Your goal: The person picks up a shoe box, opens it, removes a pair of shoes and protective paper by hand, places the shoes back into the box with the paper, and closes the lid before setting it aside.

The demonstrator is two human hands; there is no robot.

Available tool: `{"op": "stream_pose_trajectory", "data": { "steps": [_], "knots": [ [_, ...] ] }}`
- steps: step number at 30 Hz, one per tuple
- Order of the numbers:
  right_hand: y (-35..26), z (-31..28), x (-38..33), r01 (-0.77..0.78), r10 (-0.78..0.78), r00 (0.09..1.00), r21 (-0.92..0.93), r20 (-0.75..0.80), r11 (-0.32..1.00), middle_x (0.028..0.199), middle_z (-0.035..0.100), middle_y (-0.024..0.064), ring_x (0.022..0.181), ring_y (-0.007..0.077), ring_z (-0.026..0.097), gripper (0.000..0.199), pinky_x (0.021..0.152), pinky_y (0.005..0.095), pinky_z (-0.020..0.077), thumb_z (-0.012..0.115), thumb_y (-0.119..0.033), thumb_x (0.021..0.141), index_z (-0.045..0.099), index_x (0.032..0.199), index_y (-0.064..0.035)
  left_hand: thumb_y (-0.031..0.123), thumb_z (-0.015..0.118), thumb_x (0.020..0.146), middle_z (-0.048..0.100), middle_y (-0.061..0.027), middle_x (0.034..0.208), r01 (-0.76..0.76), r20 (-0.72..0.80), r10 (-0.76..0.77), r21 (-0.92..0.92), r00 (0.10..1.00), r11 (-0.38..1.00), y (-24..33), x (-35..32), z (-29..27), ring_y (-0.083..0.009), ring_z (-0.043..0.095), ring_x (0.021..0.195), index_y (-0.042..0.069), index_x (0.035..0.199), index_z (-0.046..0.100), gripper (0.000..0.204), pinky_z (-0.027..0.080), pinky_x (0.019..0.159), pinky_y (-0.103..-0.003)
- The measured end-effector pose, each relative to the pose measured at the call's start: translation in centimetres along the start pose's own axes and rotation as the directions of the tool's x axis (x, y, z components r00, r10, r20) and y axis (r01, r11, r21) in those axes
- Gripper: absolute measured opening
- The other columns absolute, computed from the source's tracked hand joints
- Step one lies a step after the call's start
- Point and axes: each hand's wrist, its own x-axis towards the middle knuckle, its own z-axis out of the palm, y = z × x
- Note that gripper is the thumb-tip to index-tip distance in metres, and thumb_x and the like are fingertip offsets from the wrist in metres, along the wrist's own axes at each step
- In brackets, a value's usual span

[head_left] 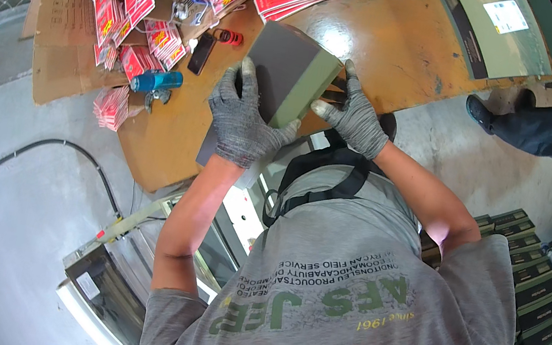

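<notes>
A dark grey box with olive-green sides (290, 71) is held tilted over the near edge of the brown table. My left hand (244, 122), in a grey knit glove, grips its left side, fingers along the dark face and thumb at the near green edge. My right hand (358, 117), gloved the same way, holds the green right side between thumb and forefinger. Dark strips show in the gap between those fingers; what they are I cannot make out. Below my left hand, a grey flat edge (207, 145) shows, partly hidden.
Cardboard boxes (55, 45) with red printed packets (155, 40) stand at the left. A blue bottle (157, 81), a phone (201, 53) and a red roll (228, 37) lie nearby. Large green panels (501, 27) are far right. Another person's leg (534, 129) and stacked dark boxes (542, 293) are right.
</notes>
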Motion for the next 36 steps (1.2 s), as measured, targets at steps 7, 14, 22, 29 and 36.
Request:
{"op": "stream_pose_trajectory", "data": {
  "steps": [7, 14, 22, 29, 36],
  "knots": [
    [6.8, -0.6, 4.4, -0.028, 0.026, 0.999, 0.057, 0.041, 0.998, 0.149, 0.042, 0.0190, 0.131, 0.0264, 0.048, 0.083, 0.111, 0.0394, 0.0403, 0.057, -0.039, 0.101, 0.010, 0.162, -0.0063, 0.049, 0.084, 0.069, 0.052, -0.0251, 0.130, 0.227, -0.187, -0.209, 0.076, 0.960, 0.971, -6.7, 0.2, -3.6, -0.0384, 0.052, 0.123, -0.007, 0.148, 0.039, 0.107, 0.041, 0.106, -0.048],
    [8.2, -1.7, 8.8, -0.159, 0.142, 0.987, -0.378, -0.074, 0.912, 0.141, 0.052, 0.0296, 0.133, 0.0370, 0.051, 0.082, 0.111, 0.0411, 0.0383, 0.050, -0.057, 0.099, 0.033, 0.154, 0.0015, 0.039, 0.063, 0.094, 0.067, -0.0044, 0.113, 0.641, 0.376, -0.654, -0.735, 0.657, 0.222, -28.1, -11.2, -1.6, -0.0132, 0.060, 0.097, 0.000, 0.134, 0.060, 0.056, 0.048, 0.077, -0.028],
    [10.1, -0.9, 4.9, -0.138, -0.058, 0.974, -0.782, -0.217, 0.608, 0.128, 0.059, 0.0321, 0.120, 0.0454, 0.057, 0.054, 0.105, 0.0492, 0.0432, 0.046, -0.033, 0.101, 0.049, 0.140, 0.0048, 0.020, 0.065, 0.094, 0.064, -0.0044, 0.091, 0.739, -0.080, -0.836, -0.426, 0.544, 0.522, -21.2, -17.2, 9.5, -0.0163, 0.060, 0.078, 0.001, 0.117, 0.065, 0.030, 0.052, 0.071, -0.034],
    [10.8, -0.4, 5.6, -0.215, -0.012, 0.969, -0.870, -0.246, 0.444, 0.122, 0.063, 0.0307, 0.114, 0.0454, 0.061, 0.049, 0.100, 0.0512, 0.0462, 0.044, -0.032, 0.103, 0.053, 0.136, 0.0037, 0.039, 0.073, 0.080, 0.064, -0.0231, 0.120, 0.484, 0.500, -0.322, -0.235, 0.804, 0.843, -0.8, -3.9, 10.2, -0.0359, 0.065, 0.108, 0.002, 0.144, 0.050, 0.077, 0.050, 0.093, -0.047],
    [10.1, 0.3, 5.4, -0.204, -0.022, 0.969, -0.850, -0.246, 0.486, 0.119, 0.064, 0.0293, 0.113, 0.0450, 0.061, 0.048, 0.098, 0.0497, 0.0475, 0.044, -0.035, 0.104, 0.054, 0.137, -0.0012, 0.021, 0.064, 0.088, 0.067, -0.0144, 0.096, 0.486, 0.078, -0.535, -0.545, 0.841, 0.683, -7.2, -9.3, 16.4, -0.0347, 0.063, 0.090, 0.002, 0.101, 0.068, 0.023, 0.051, 0.080, -0.045]
  ]
}}
